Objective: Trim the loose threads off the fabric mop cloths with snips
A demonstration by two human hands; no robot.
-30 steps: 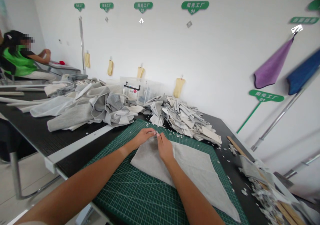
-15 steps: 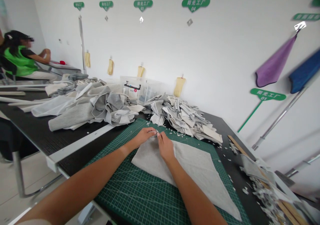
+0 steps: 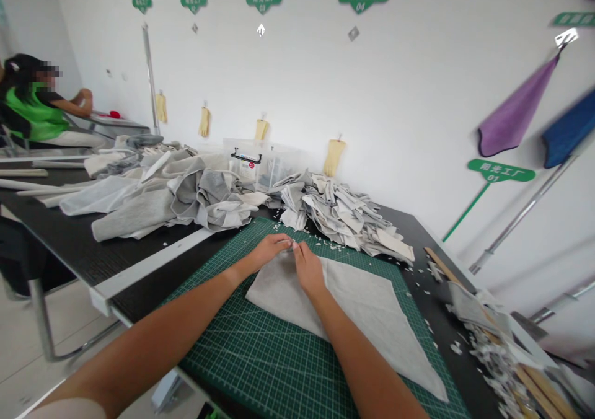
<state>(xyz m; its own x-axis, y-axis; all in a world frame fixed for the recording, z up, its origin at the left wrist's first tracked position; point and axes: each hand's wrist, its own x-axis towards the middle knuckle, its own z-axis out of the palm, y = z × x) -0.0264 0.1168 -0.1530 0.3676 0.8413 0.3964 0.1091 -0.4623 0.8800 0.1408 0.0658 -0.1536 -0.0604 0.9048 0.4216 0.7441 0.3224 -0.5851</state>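
Note:
A light grey cloth (image 3: 372, 304) lies spread on a green cutting mat (image 3: 264, 369) with a printed grid. At the cloth's far edge my left hand (image 3: 271, 250) is closed, thumb and fingers pinching the edge. Right beside it my right hand (image 3: 308, 269) is also closed on that edge, its fingertips almost touching the left ones. What exactly sits between the fingertips is too small to make out. My right forearm crosses over the cloth and hides part of it.
Behind the mat lies a heap of folded grey cloths (image 3: 334, 211), with a larger pile of grey fabric (image 3: 186, 196) to the left. A clear plastic box (image 3: 283, 162) stands against the wall. Scraps and wooden strips (image 3: 539, 385) lie at right. A person in a green vest (image 3: 35, 115) sits far left.
The view has tilted slightly. Both hands stay pinched at the cloth's far edge, with only a tiny shift of the fingers.

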